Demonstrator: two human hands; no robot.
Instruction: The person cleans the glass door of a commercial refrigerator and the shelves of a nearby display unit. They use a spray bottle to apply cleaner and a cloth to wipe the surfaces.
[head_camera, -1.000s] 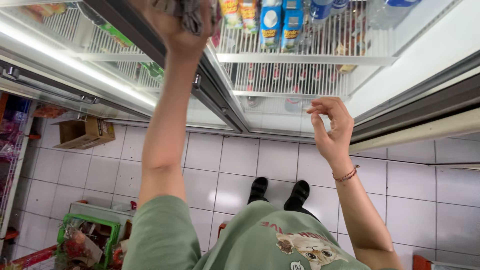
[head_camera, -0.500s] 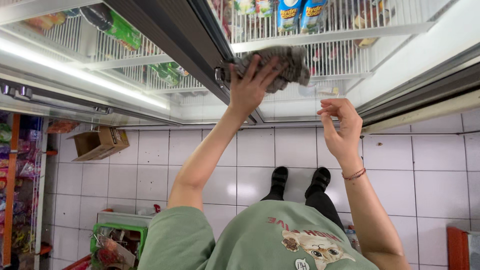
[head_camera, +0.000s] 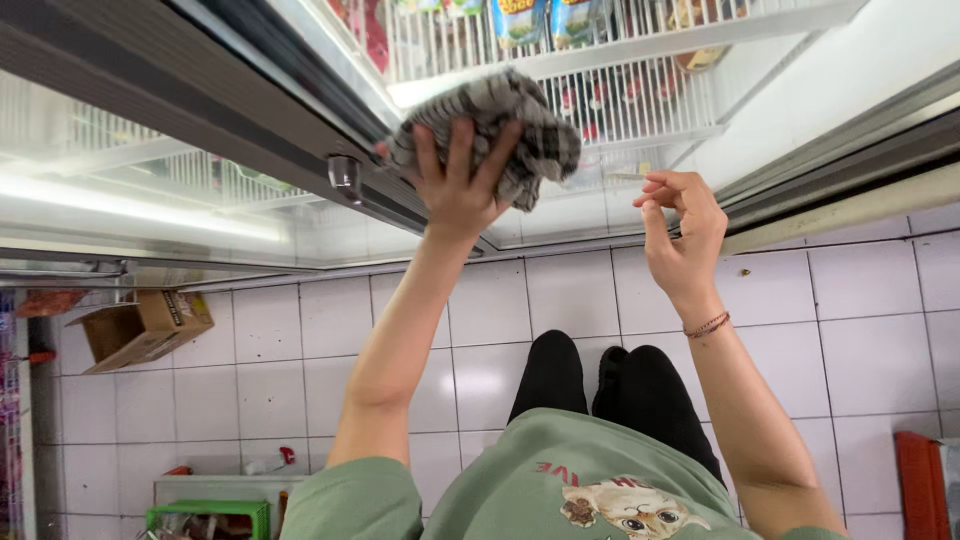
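Observation:
My left hand (head_camera: 458, 183) presses a grey checked cloth (head_camera: 505, 125) flat against the glass door (head_camera: 600, 130) of a display fridge, close to the dark door frame (head_camera: 250, 105). My right hand (head_camera: 682, 228) hovers a little to the right of the cloth, near the lower edge of the glass. Its fingers are loosely curled and apart, and it holds nothing. A thin bracelet sits on that wrist. Behind the glass are white wire shelves with packaged goods.
A second glass door (head_camera: 120, 190) with a lit interior lies to the left. A white tiled floor (head_camera: 300, 340) is below, with an open cardboard box (head_camera: 140, 328) at left, a green crate (head_camera: 210, 518) at bottom left and a red object (head_camera: 915, 480) at bottom right.
My left hand has dragged the cloth down the glass, from the upper shelves toward the lower part of the door. My right hand stays near the same spot.

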